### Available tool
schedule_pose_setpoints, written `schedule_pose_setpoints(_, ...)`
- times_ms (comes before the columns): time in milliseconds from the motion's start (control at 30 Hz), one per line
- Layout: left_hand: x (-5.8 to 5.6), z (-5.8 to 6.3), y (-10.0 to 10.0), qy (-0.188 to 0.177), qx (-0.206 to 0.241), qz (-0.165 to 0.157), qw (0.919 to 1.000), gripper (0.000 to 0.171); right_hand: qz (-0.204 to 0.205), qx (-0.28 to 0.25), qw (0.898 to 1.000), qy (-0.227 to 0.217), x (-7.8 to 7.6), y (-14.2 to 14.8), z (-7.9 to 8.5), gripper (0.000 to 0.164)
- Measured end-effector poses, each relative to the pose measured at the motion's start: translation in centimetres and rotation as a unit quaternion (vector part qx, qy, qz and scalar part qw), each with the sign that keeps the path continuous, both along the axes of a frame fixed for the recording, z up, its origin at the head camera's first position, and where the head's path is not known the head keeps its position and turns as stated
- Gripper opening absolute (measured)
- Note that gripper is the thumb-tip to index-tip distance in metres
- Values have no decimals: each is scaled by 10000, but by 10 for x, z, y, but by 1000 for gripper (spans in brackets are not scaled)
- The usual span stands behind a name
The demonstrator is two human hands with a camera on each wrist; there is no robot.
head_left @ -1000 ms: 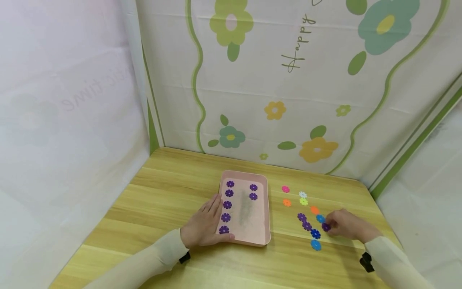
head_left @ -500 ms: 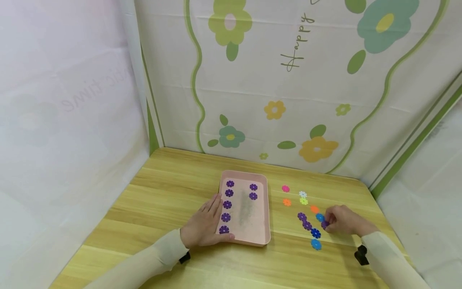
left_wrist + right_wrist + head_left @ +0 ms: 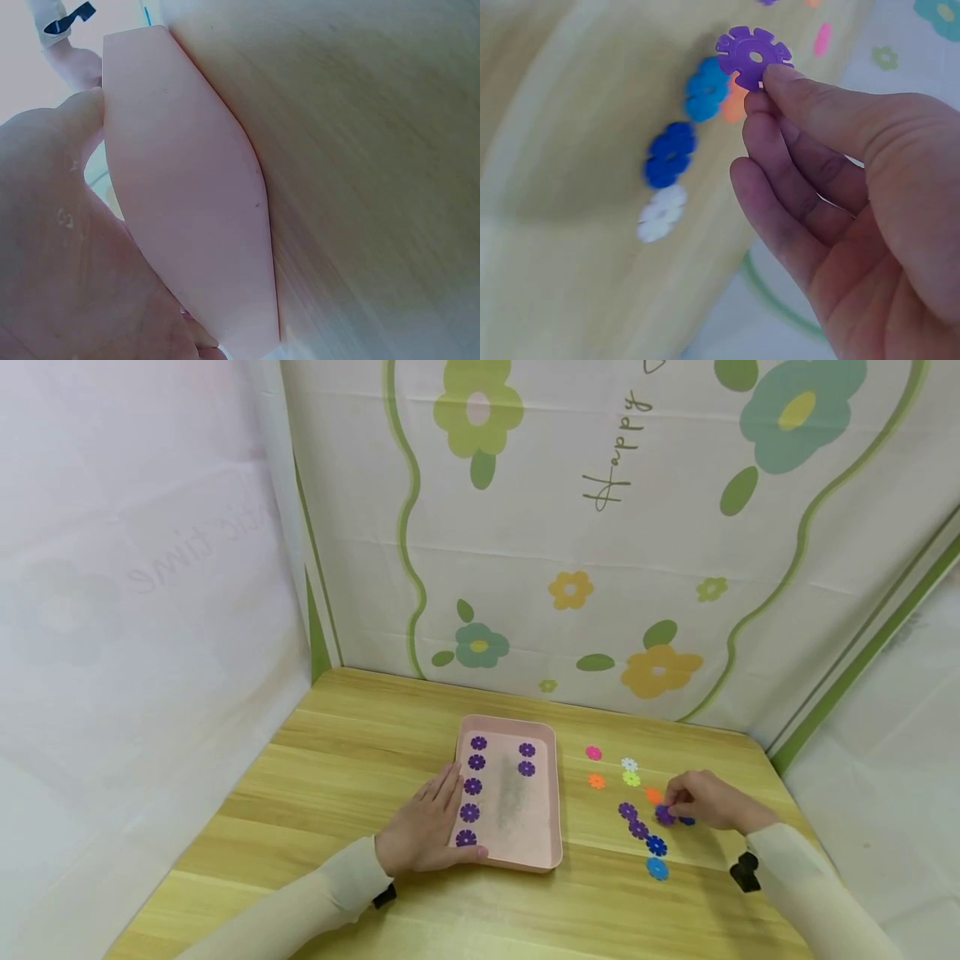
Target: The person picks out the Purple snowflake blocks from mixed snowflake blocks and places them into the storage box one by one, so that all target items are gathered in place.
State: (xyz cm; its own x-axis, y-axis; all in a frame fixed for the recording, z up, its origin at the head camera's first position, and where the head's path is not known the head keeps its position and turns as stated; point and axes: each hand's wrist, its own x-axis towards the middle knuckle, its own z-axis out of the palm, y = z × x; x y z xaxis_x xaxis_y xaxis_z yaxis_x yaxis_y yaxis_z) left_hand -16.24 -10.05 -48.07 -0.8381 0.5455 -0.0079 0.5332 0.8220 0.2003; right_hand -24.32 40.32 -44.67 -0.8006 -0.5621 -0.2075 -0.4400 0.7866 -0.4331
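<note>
My right hand (image 3: 716, 800) pinches a purple snowflake disc (image 3: 739, 54) between thumb and fingertips, held just above the table right of the tray. Beneath it in the right wrist view lie a light blue disc (image 3: 705, 90), a dark blue disc (image 3: 670, 155) and a white disc (image 3: 661, 214). My left hand (image 3: 420, 825) lies over the near left corner of the pink tray (image 3: 536, 831), fingers straight along its left rim and thumb at the near rim. Inside the tray, purple discs (image 3: 469, 812) form a left column, with two more purple discs (image 3: 527, 768) at the far right.
Loose discs lie right of the tray: a pink disc (image 3: 593, 752), an orange disc (image 3: 596, 782), a yellow disc (image 3: 632, 778), a purple disc (image 3: 637, 829) and a blue disc (image 3: 657, 868). A flower-printed cloth (image 3: 517, 535) stands behind the wooden table (image 3: 360, 735).
My right hand has shifted slightly away from me and left with the purple disc, uncovering a dark blue disc. The left hand and tray stay put.
</note>
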Motion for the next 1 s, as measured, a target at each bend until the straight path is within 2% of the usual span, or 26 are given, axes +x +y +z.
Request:
schedule_pose_setpoints(200, 0, -6, -2, 104, 76, -34, 9999, 119, 222, 26, 9997, -28, -13, -30, 19, 10)
schedule_pose_setpoints(367, -2, -13, -2, 169, -88, 13, 9998, 123, 500, 67, 9987, 31, -25, -63, 33, 12)
schedule_pose_setpoints(633, 0, -4, -1, 80, -117, 6, 9999, 118, 696, 263, 9972, 111, -43, -119, 51, 11)
schedule_pose_setpoints(833, 1, 1, 0, 20, -121, 38, 9999, 117, 1071, 512, 9923, 360, -49, -162, 51, 10)
schedule_pose_setpoints(1000, 1, 0, 1, 30, -178, 34, 9998, 117, 1183, 460, 9913, 349, -50, -191, 47, 9)
